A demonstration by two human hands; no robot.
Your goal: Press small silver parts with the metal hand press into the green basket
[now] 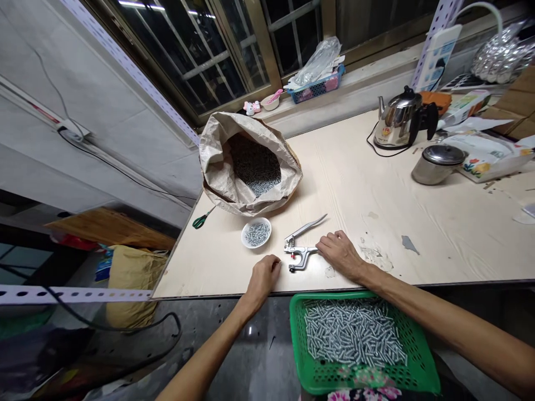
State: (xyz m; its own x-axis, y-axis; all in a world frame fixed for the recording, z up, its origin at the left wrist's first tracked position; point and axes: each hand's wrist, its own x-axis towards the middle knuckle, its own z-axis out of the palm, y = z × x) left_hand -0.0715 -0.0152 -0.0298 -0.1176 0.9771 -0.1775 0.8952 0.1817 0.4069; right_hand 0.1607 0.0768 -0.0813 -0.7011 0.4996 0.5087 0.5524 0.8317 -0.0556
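Observation:
A pair of silver snap-fastener pliers (301,252) lies on the table, its upper handle raised away from the lower one. My right hand (339,253) is closed around the end of the lower handle. Just left of the pliers' jaws, my left hand (264,274) rests at the table's front edge with fingers pinched together; whatever may be between them is hidden. Beyond it stands a small white bowl (256,233) of small silvery metal pieces. Below the table edge, a green plastic basket (296,345) holds many slim metal pieces (355,331) like screws or pins.
An open paper-lined sack (217,161) of metal pieces stands at the back left. Green-handled scissors (200,221) lie beside it. A steel kettle (397,120) and a lidded metal pot (437,165) occupy the right side. The table (334,184) ends close before my hands.

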